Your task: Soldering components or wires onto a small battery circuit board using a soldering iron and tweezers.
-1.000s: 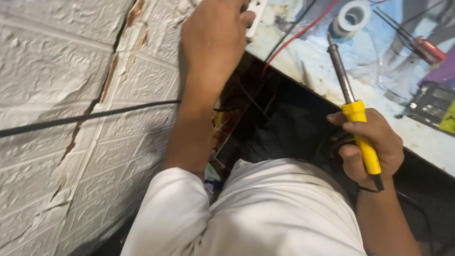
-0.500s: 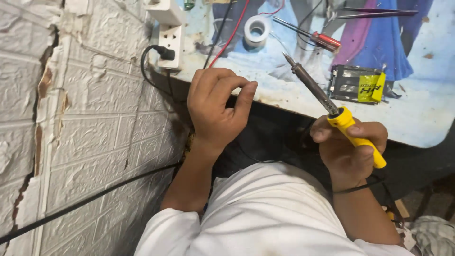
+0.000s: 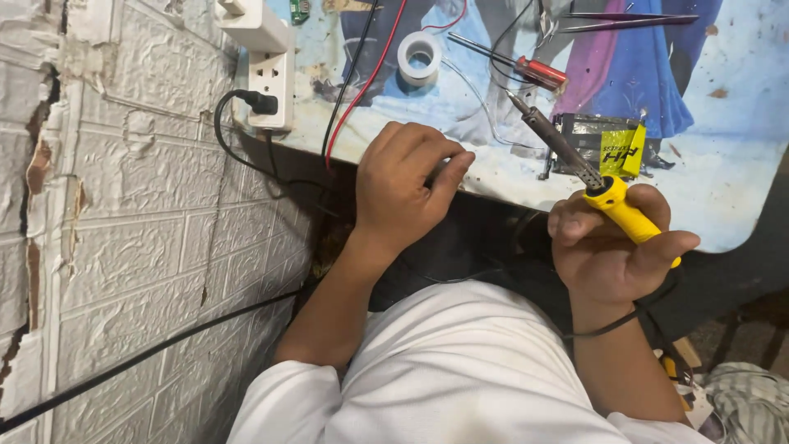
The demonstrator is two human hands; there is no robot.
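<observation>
Right hand [image 3: 612, 251]: grip clenched around the yellow handle of a soldering iron [image 3: 593, 185]. The metal shaft points up and to the left, tip raised over the worktop [image 3: 740, 164], near a small black block with a yellow label [image 3: 604, 148]. The iron's dark cord loops under the right wrist.

Left hand [image 3: 407, 185]: fingers curled at the front edge of the worktop, thumb and forefinger pinched together. Something small and grey shows between them; cannot tell what it is, nor whether the grip truly holds it.

Just above the left hand, a red wire [image 3: 366, 82] and a black wire run side by side up across the worktop. Between the two hands, further back: a white roll of tape [image 3: 419, 56], lying flat, and a red-handled screwdriver [image 3: 526, 70] lying at a slant. Tweezers [image 3: 633, 20] lie at the far edge.

Worktop surface carries a printed cartoon picture in blue and purple, worn and spotted.

Left side: white power strip [image 3: 267, 82] at the worktop corner, black plug [image 3: 259, 103] seated in it, cord trailing down. White embossed brick-pattern wall [image 3: 123, 230], cracked in places.
</observation>
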